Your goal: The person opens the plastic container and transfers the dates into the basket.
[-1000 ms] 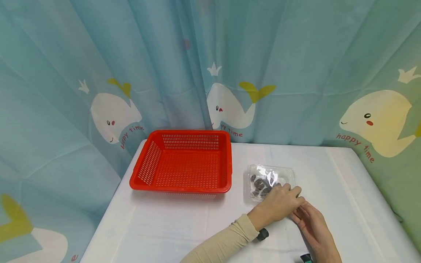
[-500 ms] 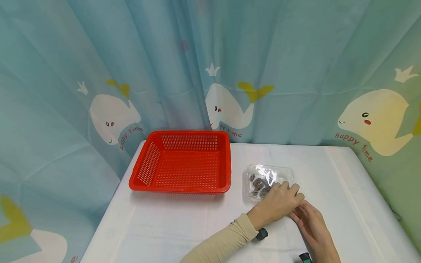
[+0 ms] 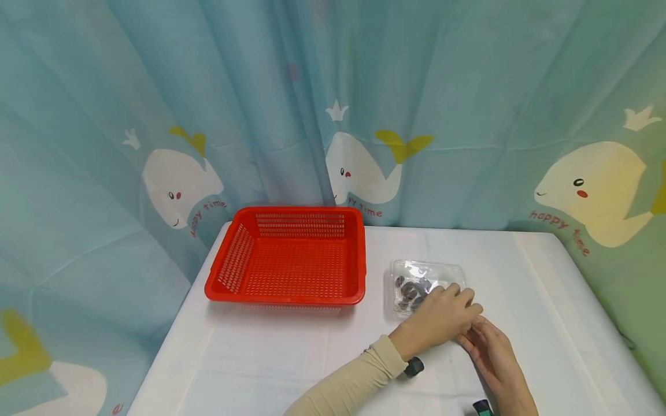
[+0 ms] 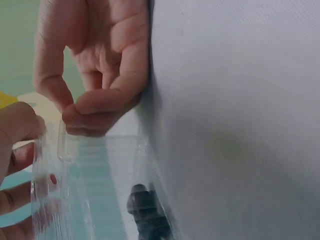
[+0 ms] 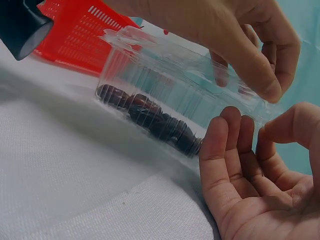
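Observation:
A clear plastic clamshell box (image 3: 402,271) with several dark brown, shiny round pieces (image 5: 150,112) inside rests on the white table. My left hand (image 3: 442,318) lies over its near right part, thumb and fingers pinching the lid's edge at the corner; some fingers show through the clear plastic in the left wrist view. Right beside it, my right hand (image 3: 494,352) is turned palm up. Its thumb and index finger pinch the box's rim (image 4: 61,142) at that same corner, while the other fingers (image 5: 217,145) curl up against the end wall.
A red perforated plastic basket (image 3: 302,297) stands on the table left of the box. Behind the table hangs a blue-green curtain (image 3: 468,115) with whale prints. A dark wrist-worn device (image 3: 414,367) shows beside the left sleeve (image 3: 359,375).
My left hand has shifted very slightly at the box's corner. Box, basket and right hand look the same.

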The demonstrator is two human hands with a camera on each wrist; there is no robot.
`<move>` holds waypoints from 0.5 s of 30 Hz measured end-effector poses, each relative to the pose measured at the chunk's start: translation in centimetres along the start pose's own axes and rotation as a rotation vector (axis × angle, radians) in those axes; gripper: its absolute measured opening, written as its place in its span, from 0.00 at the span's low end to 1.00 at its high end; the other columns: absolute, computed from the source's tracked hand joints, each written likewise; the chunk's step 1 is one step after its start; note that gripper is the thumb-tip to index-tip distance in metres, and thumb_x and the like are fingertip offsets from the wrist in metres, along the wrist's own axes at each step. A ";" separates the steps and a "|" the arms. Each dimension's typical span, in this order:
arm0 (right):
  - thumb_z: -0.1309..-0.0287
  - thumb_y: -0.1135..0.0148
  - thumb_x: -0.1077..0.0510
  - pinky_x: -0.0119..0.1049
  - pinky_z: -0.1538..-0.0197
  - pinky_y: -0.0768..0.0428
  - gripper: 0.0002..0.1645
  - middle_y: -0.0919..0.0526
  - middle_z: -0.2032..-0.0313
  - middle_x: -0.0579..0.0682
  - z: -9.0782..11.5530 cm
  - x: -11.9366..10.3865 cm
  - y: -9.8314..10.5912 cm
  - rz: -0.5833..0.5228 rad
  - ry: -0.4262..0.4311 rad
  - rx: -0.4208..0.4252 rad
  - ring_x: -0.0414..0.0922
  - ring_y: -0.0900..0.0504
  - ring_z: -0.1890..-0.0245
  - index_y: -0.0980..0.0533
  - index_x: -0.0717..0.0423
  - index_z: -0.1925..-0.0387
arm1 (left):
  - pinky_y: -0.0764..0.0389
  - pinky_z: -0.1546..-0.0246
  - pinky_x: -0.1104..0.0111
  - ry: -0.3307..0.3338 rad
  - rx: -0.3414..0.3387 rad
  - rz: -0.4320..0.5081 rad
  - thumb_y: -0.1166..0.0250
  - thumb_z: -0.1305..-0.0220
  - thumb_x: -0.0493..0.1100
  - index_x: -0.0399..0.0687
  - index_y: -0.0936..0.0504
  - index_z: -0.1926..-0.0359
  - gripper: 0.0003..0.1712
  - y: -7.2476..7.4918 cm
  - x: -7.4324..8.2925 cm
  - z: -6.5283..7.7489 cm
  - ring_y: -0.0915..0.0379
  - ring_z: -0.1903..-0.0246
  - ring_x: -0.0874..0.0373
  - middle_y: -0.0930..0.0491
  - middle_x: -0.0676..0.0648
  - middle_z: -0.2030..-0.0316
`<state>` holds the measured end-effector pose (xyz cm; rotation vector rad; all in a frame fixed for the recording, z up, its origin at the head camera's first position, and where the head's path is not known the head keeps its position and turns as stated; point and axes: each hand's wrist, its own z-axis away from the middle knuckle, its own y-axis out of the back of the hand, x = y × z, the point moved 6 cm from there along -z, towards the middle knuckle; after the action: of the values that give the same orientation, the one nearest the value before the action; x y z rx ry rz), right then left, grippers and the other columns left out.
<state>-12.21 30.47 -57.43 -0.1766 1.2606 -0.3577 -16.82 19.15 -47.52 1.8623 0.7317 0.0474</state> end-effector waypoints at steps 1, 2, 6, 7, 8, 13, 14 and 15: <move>0.18 0.52 0.47 0.25 0.41 0.18 0.13 0.19 0.50 0.32 0.0 0.0 0.0 -0.003 -0.001 0.001 0.30 0.17 0.48 0.20 0.33 0.52 | 0.22 0.64 0.75 -0.005 -0.008 0.008 0.36 0.30 0.61 0.68 0.18 0.52 0.12 -0.1 0.0 0.0 0.25 0.58 0.66 0.22 0.61 0.57; 0.18 0.52 0.48 0.25 0.41 0.18 0.13 0.19 0.49 0.32 0.0 0.0 0.0 -0.004 0.001 0.000 0.30 0.17 0.48 0.20 0.33 0.52 | 0.22 0.63 0.75 -0.010 -0.014 0.016 0.35 0.32 0.62 0.68 0.18 0.52 0.13 -0.1 -0.1 0.1 0.25 0.57 0.65 0.22 0.61 0.56; 0.18 0.52 0.49 0.26 0.41 0.18 0.13 0.19 0.49 0.34 0.0 -0.1 -0.1 -0.007 0.010 -0.001 0.31 0.17 0.48 0.20 0.37 0.51 | 0.21 0.60 0.75 -0.040 -0.034 0.019 0.36 0.32 0.65 0.68 0.18 0.51 0.15 -0.3 -0.3 0.4 0.25 0.56 0.66 0.21 0.62 0.55; 0.18 0.51 0.49 0.26 0.41 0.17 0.12 0.19 0.50 0.34 -0.1 -0.1 -0.1 -0.002 0.008 0.006 0.31 0.17 0.48 0.20 0.38 0.51 | 0.21 0.60 0.76 -0.046 -0.034 0.018 0.37 0.30 0.64 0.68 0.18 0.51 0.14 -0.3 -0.4 0.5 0.25 0.56 0.66 0.21 0.62 0.54; 0.19 0.51 0.49 0.26 0.42 0.17 0.12 0.19 0.51 0.35 -0.1 -0.1 -0.1 0.002 0.002 0.015 0.31 0.17 0.49 0.20 0.39 0.52 | 0.21 0.60 0.76 -0.052 -0.034 0.019 0.38 0.28 0.63 0.68 0.18 0.51 0.13 -0.4 -0.5 0.7 0.25 0.56 0.66 0.21 0.62 0.54; 0.20 0.48 0.46 0.26 0.43 0.16 0.11 0.19 0.54 0.36 -0.2 -0.1 0.0 0.037 -0.021 0.060 0.32 0.17 0.51 0.21 0.42 0.54 | 0.20 0.58 0.76 -0.089 -0.034 0.000 0.44 0.22 0.51 0.67 0.19 0.45 0.12 -0.5 -1.5 1.9 0.23 0.54 0.66 0.20 0.62 0.49; 0.20 0.48 0.46 0.26 0.43 0.16 0.11 0.19 0.55 0.36 -0.2 -0.1 0.0 0.040 -0.023 0.064 0.32 0.17 0.52 0.21 0.42 0.54 | 0.20 0.57 0.75 -0.096 -0.038 -0.003 0.45 0.22 0.50 0.67 0.20 0.43 0.13 -0.6 -1.7 2.3 0.23 0.53 0.66 0.20 0.62 0.48; 0.20 0.48 0.46 0.26 0.43 0.16 0.11 0.19 0.55 0.37 -0.2 -0.1 0.0 0.042 -0.022 0.065 0.32 0.17 0.52 0.21 0.43 0.55 | 0.20 0.57 0.75 -0.100 -0.041 -0.009 0.45 0.22 0.49 0.66 0.20 0.42 0.13 -0.5 -2.0 2.6 0.23 0.53 0.65 0.20 0.61 0.48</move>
<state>-12.43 30.51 -57.41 -0.0980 1.2279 -0.3587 -17.74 16.08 -48.46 1.8092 0.6646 -0.0361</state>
